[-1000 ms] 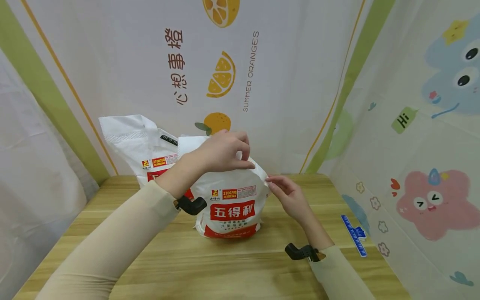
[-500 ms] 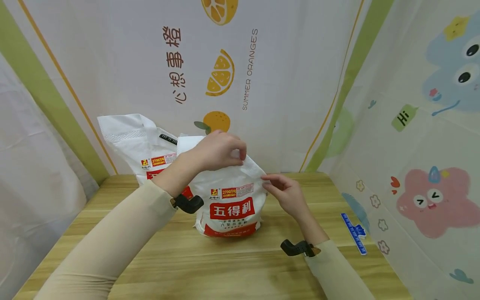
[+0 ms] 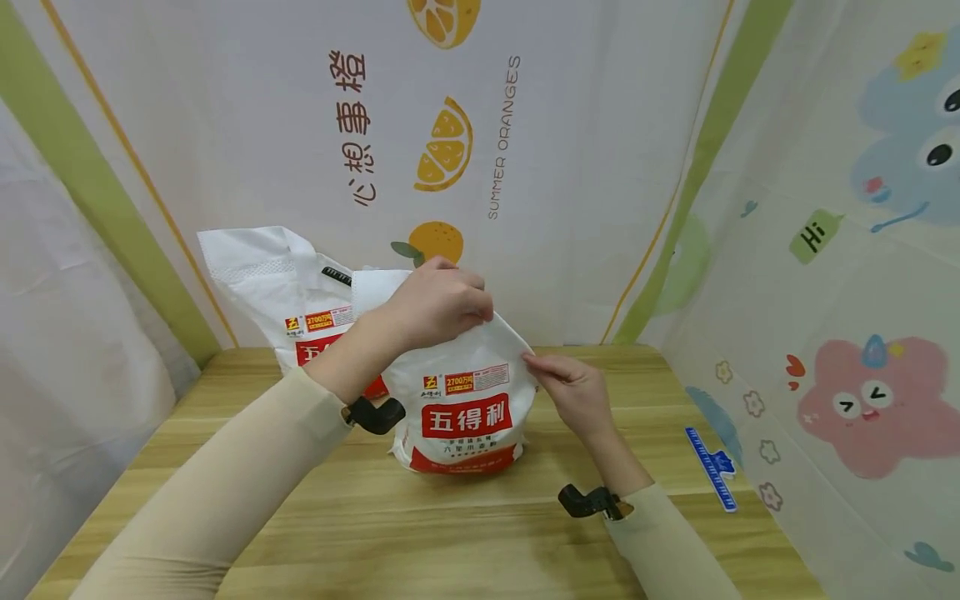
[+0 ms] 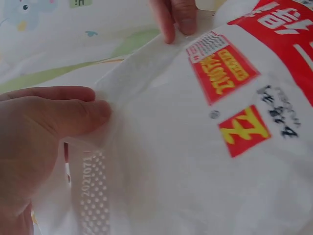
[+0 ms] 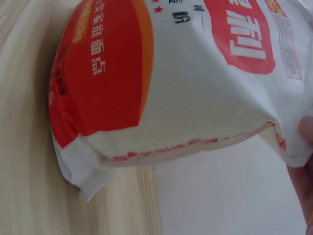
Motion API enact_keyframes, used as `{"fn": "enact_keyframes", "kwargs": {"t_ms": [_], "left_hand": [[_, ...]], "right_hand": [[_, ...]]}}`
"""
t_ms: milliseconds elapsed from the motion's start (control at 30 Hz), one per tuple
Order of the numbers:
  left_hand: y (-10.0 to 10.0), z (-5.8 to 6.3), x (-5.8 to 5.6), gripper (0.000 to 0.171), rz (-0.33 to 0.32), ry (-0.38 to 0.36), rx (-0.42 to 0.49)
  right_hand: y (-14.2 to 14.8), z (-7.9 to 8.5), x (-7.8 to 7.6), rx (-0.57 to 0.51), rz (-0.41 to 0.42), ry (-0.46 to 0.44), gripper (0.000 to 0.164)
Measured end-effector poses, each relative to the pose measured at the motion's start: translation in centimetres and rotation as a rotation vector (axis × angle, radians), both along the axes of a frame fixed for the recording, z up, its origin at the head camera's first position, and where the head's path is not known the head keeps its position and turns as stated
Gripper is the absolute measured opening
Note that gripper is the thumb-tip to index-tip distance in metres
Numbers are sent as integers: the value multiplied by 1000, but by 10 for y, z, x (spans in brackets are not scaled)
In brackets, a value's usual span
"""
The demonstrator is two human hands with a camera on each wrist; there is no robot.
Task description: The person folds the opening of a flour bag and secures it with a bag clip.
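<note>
A white flour bag (image 3: 465, 375) with red labels stands upright on the table, front side facing me. My left hand (image 3: 442, 304) reaches over its top and pinches the upper edge between thumb and fingers; in the left wrist view the thumb lies flat on the white plastic beside a dotted, date-stamped seam. At the bag's upper right corner my right hand (image 3: 573, 392) pinches the edge, which runs taut and sloping between the two hands. A second, matching bag (image 3: 300, 308) stands behind on the left, partly covered by my left arm, with a black clip (image 3: 337, 275) near its top.
On the wooden table (image 3: 360, 533), a blue clip (image 3: 712, 469) lies near the right edge. A printed curtain (image 3: 585, 167) hangs behind the bags, and another with cartoon figures closes off the right side. White cloth (image 3: 82, 317) hangs on the left.
My left fingers, loosely bent half a second ago, have closed on the bag's top edge. My right hand has shifted slightly left, still at the corner. The bags stay in place.
</note>
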State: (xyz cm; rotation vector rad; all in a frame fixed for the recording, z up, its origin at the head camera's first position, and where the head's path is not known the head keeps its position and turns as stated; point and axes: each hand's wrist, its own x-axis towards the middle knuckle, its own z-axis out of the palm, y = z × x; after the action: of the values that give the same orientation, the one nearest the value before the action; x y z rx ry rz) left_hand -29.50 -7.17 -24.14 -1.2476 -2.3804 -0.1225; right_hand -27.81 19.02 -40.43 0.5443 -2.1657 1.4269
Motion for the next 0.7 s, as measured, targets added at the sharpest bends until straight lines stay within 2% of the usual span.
{"fn": "enact_keyframes", "kwargs": {"t_ms": [67,200,367,467,567,700], "left_hand": [[1,0,0,5,-6,15,-3],[5,3,1,5,23,-35,1],[11,6,3,15,46,-76,-2],[13,5,3,12,57,-83,0],[13,2,2,6,57,-79,8],[10,-2,1,4,17,-30,13]], "right_hand": [[0,2,0,-2,-15,-18,15],[0,8,0,-20,-1,-57,11],[-8,19,-1,-36,96,-40,18],[-14,24,-4,-16,140,-18,22],[-20,28,-5,1,135,2,21],[-25,30,-4,41,89,45,21]]}}
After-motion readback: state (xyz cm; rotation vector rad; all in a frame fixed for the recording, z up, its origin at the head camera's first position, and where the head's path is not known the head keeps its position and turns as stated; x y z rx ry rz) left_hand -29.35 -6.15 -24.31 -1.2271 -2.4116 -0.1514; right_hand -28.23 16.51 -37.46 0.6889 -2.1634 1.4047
